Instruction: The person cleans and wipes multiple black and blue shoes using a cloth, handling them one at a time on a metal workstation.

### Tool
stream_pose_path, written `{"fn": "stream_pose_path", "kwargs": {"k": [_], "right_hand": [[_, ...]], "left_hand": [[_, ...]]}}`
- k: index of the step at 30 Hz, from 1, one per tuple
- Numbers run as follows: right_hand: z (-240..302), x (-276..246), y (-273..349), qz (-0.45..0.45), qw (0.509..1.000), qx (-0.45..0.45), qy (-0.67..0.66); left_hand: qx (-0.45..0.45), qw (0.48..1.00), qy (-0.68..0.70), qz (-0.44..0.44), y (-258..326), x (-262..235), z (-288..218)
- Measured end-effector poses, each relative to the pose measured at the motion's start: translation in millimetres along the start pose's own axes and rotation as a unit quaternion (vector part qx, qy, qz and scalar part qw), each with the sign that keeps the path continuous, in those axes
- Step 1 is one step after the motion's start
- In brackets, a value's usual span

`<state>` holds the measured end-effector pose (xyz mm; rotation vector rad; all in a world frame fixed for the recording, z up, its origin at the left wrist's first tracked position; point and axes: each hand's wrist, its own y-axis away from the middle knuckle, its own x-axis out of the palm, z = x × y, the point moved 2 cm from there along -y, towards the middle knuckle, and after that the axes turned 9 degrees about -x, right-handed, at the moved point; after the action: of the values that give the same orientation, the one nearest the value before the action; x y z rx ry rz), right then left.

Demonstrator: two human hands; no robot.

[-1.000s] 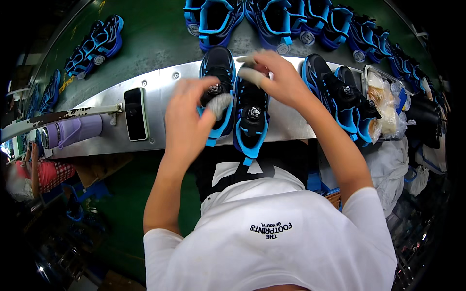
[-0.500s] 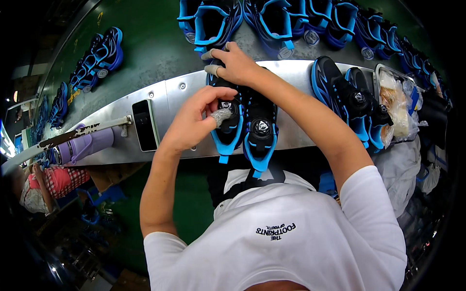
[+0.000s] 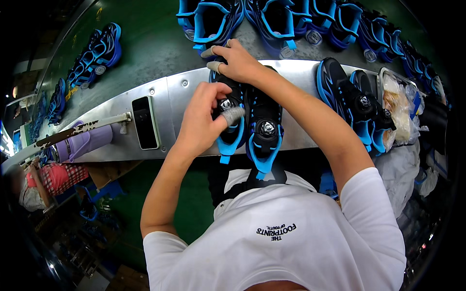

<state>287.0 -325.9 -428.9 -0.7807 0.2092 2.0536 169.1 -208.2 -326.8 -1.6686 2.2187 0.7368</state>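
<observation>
A black-and-blue sports shoe [image 3: 236,94] was set toe-outward at the near edge of the silver metal table [image 3: 177,97]. Its round black dial [image 3: 225,104] was flanked by the left hand [image 3: 203,115], its toe covered by the right hand [image 3: 239,64]; neither grip's closure could be told. Tipping could be caused by heel pressure.
</observation>
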Motion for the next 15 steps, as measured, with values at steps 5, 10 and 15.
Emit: {"fn": "stream_pose_path", "kwargs": {"k": [5, 10, 15], "right_hand": [[0, 1, -1, -0.009, 0.999, -0.028, -0.023], [2, -4, -1, 0.002, 0.999, -0.01, -0.033], [-10, 0, -5, -0.015, 0.998, -0.053, -0.016]], "left_hand": [[-0.002, 0.981, 0.144, 0.129, -5, -11, 27], [-0.022, 0.979, 0.14, 0.15, -6, -7, 24], [0.058, 0.992, 0.08, 0.078, -11, 8, 32]]}}
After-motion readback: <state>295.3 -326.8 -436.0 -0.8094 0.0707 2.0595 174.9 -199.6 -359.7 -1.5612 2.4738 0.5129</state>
